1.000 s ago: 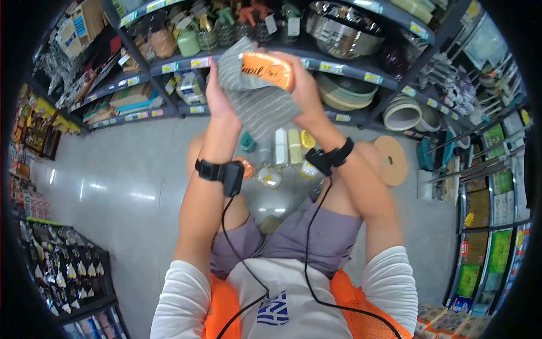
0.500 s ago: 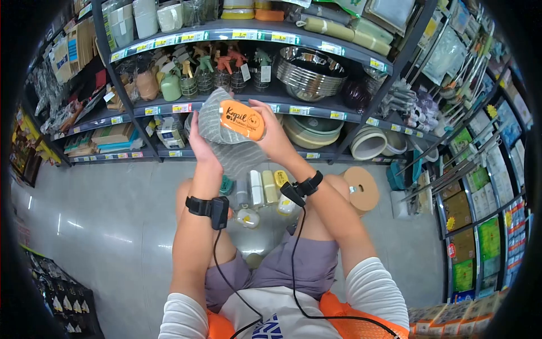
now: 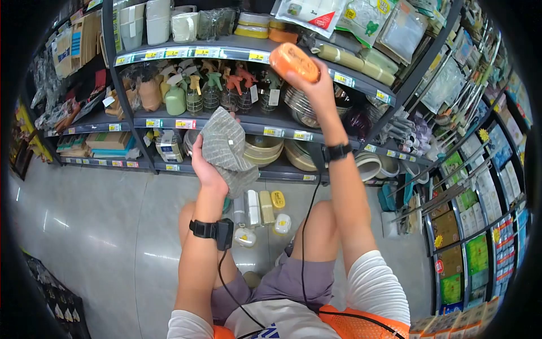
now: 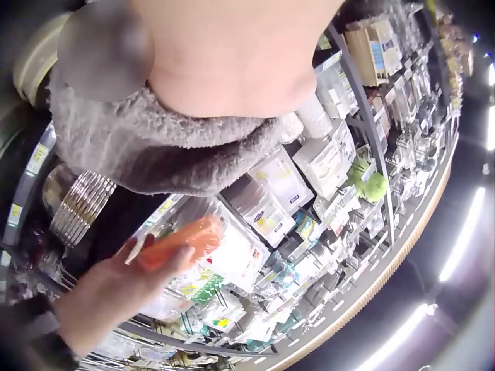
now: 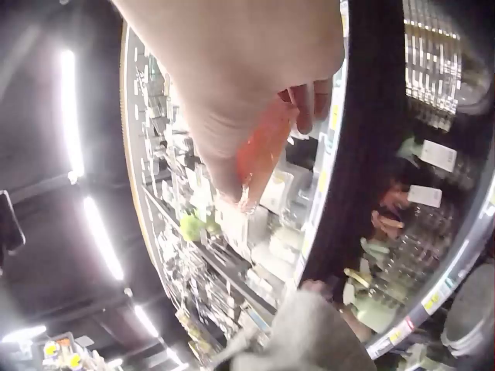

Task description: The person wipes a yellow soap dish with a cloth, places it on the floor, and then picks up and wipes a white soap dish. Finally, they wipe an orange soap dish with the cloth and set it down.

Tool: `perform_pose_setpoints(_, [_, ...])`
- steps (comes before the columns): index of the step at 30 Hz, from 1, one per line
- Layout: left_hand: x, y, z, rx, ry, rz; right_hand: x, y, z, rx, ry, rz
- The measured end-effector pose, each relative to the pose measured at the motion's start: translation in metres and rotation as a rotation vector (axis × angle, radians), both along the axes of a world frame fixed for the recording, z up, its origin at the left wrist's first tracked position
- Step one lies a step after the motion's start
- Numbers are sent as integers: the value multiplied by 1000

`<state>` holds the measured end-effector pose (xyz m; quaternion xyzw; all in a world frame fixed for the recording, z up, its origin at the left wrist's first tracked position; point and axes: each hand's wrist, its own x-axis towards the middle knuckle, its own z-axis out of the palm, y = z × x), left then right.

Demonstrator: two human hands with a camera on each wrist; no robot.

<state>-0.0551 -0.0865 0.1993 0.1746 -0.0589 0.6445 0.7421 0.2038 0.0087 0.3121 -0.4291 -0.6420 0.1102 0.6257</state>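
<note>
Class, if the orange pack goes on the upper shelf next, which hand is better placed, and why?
Probably the right hand: it grips the orange pack in front of the upper shelf, while the left hand is lower, holding the grey cloth.

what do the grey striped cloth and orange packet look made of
Grey striped cloth: probably a soft, matte textile; the surface looks fuzzy and folds loosely. Orange packet: likely wrapped in glossy plastic film, judging by the highlights; the material inside is unclear.
</note>
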Motion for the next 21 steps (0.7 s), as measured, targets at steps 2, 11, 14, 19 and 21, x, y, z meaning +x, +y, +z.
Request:
perform_pose_setpoints(2, [-4, 6, -2, 5, 19, -1, 10, 45, 26, -16, -65, -37])
perform_pose_setpoints(11, [-14, 52, -17, -38, 157, 86, 31, 184, 74, -225, -346, -283])
perform_pose_setpoints(14, [-17, 53, -11, -84, 164, 102, 49, 232, 70, -177, -375, -353])
perform_pose_setpoints(19, [-11, 54, -17, -119, 111, 39, 62, 288, 68, -97, -73, -146])
perform_pose_setpoints(21, [-4, 60, -33, -201, 123, 11, 77, 325, 62, -181, 67, -100])
